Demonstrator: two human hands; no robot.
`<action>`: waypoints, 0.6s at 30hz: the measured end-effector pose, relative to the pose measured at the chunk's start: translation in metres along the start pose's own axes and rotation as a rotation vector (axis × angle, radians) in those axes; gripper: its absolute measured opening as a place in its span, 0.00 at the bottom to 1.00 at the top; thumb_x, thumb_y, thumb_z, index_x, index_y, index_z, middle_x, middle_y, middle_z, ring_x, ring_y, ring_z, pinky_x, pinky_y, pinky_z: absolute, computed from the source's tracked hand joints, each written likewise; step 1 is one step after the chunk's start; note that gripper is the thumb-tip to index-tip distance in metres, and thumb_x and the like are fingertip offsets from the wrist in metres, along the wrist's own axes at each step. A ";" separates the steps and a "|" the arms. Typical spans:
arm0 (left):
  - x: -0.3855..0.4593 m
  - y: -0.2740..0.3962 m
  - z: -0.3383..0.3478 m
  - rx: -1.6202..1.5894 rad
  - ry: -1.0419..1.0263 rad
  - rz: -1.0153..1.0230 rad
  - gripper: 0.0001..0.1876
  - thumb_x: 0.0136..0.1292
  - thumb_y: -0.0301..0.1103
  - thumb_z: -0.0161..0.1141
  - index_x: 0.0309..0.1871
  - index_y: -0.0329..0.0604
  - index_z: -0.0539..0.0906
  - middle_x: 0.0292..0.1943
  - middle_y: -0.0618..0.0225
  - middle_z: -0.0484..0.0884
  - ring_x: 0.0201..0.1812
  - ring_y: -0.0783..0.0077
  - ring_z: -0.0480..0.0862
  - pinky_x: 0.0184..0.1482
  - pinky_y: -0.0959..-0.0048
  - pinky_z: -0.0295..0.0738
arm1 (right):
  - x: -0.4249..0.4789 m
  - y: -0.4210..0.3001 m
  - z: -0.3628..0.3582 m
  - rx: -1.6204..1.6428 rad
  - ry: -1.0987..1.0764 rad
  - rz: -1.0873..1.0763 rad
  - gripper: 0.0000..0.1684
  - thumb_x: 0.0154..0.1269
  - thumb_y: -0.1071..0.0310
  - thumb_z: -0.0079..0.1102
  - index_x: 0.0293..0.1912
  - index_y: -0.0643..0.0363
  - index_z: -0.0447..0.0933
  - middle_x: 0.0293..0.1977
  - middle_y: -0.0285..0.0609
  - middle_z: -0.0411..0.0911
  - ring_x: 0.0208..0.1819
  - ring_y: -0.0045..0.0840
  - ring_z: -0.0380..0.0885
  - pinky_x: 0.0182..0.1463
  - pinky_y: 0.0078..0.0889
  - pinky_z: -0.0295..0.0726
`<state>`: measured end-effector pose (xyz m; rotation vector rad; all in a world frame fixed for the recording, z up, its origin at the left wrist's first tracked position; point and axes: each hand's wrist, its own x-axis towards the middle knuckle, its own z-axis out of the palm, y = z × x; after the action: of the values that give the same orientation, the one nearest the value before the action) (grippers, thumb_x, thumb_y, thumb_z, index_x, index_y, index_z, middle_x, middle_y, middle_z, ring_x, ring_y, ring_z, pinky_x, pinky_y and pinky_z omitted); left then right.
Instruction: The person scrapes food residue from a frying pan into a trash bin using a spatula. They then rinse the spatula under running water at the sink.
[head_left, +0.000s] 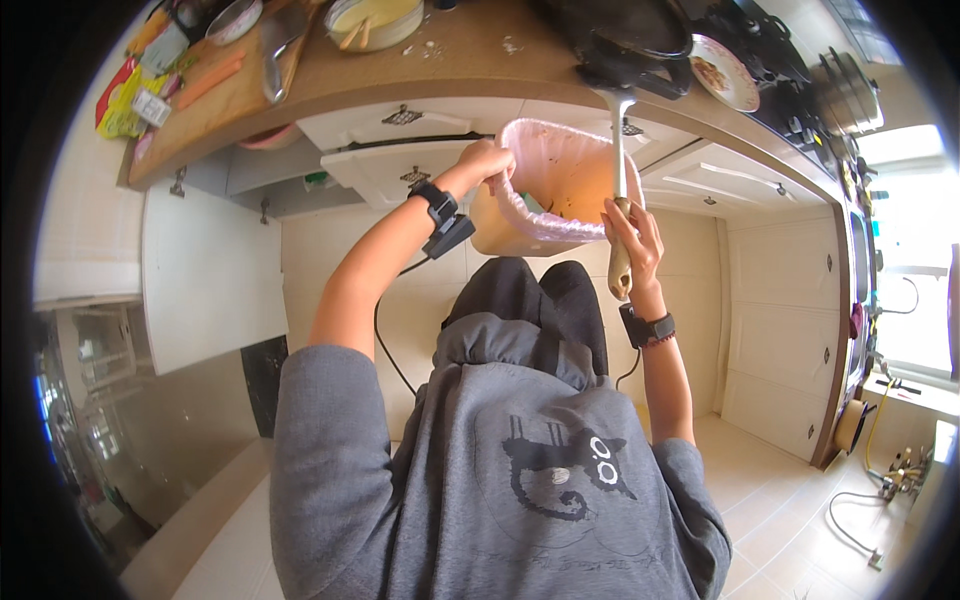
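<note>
A trash bin (499, 225) with a pinkish plastic liner stands tilted in front of my knees, with some waste inside. My left hand (487, 163) grips its lined rim at the upper left. In my right hand (636, 236) is the handle of a spatula or turner (619, 150) with a long pale metal shaft. The tool lies across the right side of the bin in view, its head up by the counter edge, close to a black pan (641, 30). Whether my right fingers also touch the bin's rim is unclear.
On the counter (465, 71) are a bowl with yellow batter and chopsticks (375, 21), a cutting board (232, 101) with a cleaver (274, 64), and a patterned plate with food (724, 73) near the stove. Below, a drawer (375, 176) sticks out and a cabinet door (214, 274) stands open.
</note>
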<state>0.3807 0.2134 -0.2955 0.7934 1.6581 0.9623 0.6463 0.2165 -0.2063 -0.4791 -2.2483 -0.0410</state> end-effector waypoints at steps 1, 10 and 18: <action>-0.001 0.001 -0.001 0.015 0.007 0.007 0.04 0.35 0.28 0.57 0.15 0.37 0.79 0.14 0.65 0.76 0.14 0.74 0.74 0.15 0.76 0.64 | 0.006 -0.001 0.000 0.016 0.000 0.022 0.20 0.43 0.79 0.65 0.41 0.54 0.79 0.33 0.45 0.73 0.31 0.32 0.75 0.32 0.30 0.76; 0.000 0.003 0.002 0.214 0.059 -0.022 0.08 0.34 0.34 0.58 0.13 0.38 0.80 0.13 0.58 0.78 0.18 0.64 0.81 0.24 0.72 0.74 | 0.023 -0.054 -0.085 0.056 -0.156 0.115 0.20 0.41 0.80 0.66 0.39 0.54 0.79 0.31 0.41 0.73 0.28 0.27 0.74 0.30 0.28 0.75; -0.021 0.039 0.024 0.384 0.035 -0.073 0.14 0.35 0.39 0.60 0.19 0.34 0.82 0.19 0.51 0.80 0.27 0.56 0.83 0.33 0.66 0.75 | 0.042 -0.083 -0.148 0.120 -0.053 0.626 0.14 0.48 0.80 0.62 0.38 0.59 0.78 0.30 0.42 0.76 0.29 0.25 0.76 0.32 0.22 0.76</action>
<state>0.4107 0.2188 -0.2558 0.9644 1.9180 0.6159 0.6992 0.1263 -0.0661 -1.1010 -2.0419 0.4285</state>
